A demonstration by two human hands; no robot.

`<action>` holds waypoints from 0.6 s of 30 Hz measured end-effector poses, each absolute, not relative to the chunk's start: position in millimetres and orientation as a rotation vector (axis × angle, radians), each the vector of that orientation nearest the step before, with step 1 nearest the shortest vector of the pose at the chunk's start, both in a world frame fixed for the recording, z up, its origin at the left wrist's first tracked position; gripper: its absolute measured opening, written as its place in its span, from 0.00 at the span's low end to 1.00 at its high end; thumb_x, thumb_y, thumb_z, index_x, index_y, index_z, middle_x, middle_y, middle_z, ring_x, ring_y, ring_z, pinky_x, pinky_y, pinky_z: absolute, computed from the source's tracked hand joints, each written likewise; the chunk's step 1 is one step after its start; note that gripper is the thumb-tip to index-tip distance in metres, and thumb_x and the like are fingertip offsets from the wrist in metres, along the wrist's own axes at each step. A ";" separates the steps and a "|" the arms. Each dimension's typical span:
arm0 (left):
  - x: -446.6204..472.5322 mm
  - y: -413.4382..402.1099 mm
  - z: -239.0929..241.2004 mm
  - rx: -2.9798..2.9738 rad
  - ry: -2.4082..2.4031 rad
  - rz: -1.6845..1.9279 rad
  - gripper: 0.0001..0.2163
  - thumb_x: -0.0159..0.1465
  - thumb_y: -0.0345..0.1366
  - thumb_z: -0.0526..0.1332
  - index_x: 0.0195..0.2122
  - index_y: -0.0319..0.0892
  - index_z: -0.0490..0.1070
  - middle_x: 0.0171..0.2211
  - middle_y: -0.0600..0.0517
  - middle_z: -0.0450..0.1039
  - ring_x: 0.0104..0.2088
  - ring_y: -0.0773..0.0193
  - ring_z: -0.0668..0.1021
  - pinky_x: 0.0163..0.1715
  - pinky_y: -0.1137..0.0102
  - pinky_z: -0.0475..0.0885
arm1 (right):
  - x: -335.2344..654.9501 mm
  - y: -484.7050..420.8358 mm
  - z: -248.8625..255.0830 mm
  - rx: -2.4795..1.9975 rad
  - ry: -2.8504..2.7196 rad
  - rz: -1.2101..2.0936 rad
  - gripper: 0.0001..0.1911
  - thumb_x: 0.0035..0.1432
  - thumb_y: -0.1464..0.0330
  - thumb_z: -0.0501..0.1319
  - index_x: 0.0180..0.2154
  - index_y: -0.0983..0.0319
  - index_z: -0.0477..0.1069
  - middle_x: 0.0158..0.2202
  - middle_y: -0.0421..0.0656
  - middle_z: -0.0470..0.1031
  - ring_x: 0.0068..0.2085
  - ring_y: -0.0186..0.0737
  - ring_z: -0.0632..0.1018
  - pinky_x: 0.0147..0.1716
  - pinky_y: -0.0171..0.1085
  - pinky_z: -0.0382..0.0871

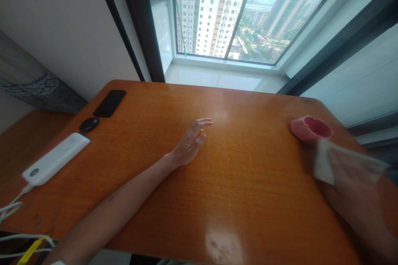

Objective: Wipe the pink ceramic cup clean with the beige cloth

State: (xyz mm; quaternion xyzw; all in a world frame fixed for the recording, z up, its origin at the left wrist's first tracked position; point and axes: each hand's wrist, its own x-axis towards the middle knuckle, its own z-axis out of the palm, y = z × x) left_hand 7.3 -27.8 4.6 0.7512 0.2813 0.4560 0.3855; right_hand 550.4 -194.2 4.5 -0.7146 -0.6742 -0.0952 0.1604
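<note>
My left hand rests on its side over the middle of the wooden table, fingers stretched out and holding nothing. At the right edge, my right hand is smeared by motion. It has hold of a thin whitish cloth or tissue, which spreads out around the fingers; the fingertips themselves are hidden. Just beyond the cloth stands a pink bowl-like container with a wavy rim, and a gap between it and the hand is hard to make out.
Along the table's left side lie a black phone, a black oval object and a white power bank with a white cable plugged in. A yellow strip shows below. Behind the table is a window.
</note>
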 end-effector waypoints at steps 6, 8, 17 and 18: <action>8.7 -26.5 2.8 1.934 0.748 1.175 0.21 0.83 0.48 0.47 0.68 0.48 0.69 0.70 0.41 0.71 0.72 0.50 0.72 0.68 0.52 0.75 | 520.8 -171.5 -19.1 -2.195 -1.987 -0.004 0.61 0.65 0.31 0.46 0.83 0.64 0.43 0.79 0.67 0.58 0.80 0.73 0.58 0.74 0.72 0.54; 9.5 -25.8 4.7 2.006 0.845 1.179 0.19 0.82 0.45 0.47 0.66 0.47 0.70 0.67 0.41 0.73 0.70 0.51 0.74 0.70 0.51 0.73 | 513.8 -172.1 -6.6 -2.188 -2.028 -0.049 0.62 0.65 0.31 0.45 0.83 0.66 0.43 0.79 0.68 0.58 0.80 0.75 0.58 0.74 0.73 0.56; -6.5 -6.0 6.2 2.464 1.387 0.859 0.21 0.78 0.35 0.53 0.69 0.36 0.69 0.71 0.37 0.71 0.73 0.45 0.71 0.77 0.48 0.65 | 316.7 -97.9 22.9 -1.652 -2.349 -0.042 0.40 0.81 0.53 0.46 0.83 0.61 0.39 0.83 0.54 0.53 0.84 0.61 0.50 0.80 0.70 0.47; -10.1 -3.4 3.8 2.483 1.404 0.811 0.22 0.78 0.36 0.52 0.70 0.34 0.68 0.73 0.37 0.69 0.76 0.44 0.69 0.79 0.47 0.62 | 296.0 -84.5 20.8 -1.630 -2.398 -0.010 0.40 0.81 0.52 0.45 0.83 0.61 0.40 0.83 0.54 0.53 0.84 0.61 0.51 0.80 0.70 0.46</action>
